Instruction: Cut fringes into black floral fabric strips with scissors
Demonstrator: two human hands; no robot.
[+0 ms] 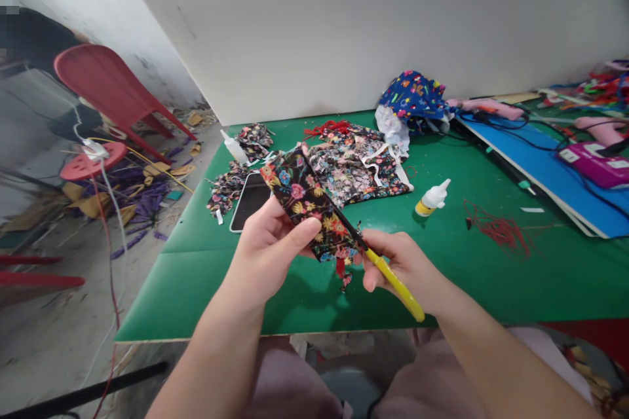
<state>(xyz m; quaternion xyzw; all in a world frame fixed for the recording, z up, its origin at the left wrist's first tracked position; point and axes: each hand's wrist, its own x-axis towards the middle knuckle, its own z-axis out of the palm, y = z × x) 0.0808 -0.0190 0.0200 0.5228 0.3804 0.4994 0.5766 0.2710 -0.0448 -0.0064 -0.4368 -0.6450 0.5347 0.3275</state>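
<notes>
My left hand [275, 242] grips a folded piece of black floral fabric [297, 193], thumb pressed flat on its face. In my right hand [393, 262] is a pair of scissors with yellow handles [398, 285]. Their dark blades lie along the right edge of the fabric; whether the blades are apart I cannot tell. A small red and floral scrap [343, 270] hangs below the fabric's lower end. Behind my hands lies a heap of floral cloth with white strips [354, 170]. A phone [248, 200] rests on the table by my left hand, partly covered.
A glue bottle [432, 198] and red threads [504, 229] lie on the green table [491, 294] at right. Another white bottle [232, 146] stands at left. Blue cloth [413, 101], a blue board [550, 170] and pink glue guns [491, 108] are farther back. A red chair [105, 85] stands left.
</notes>
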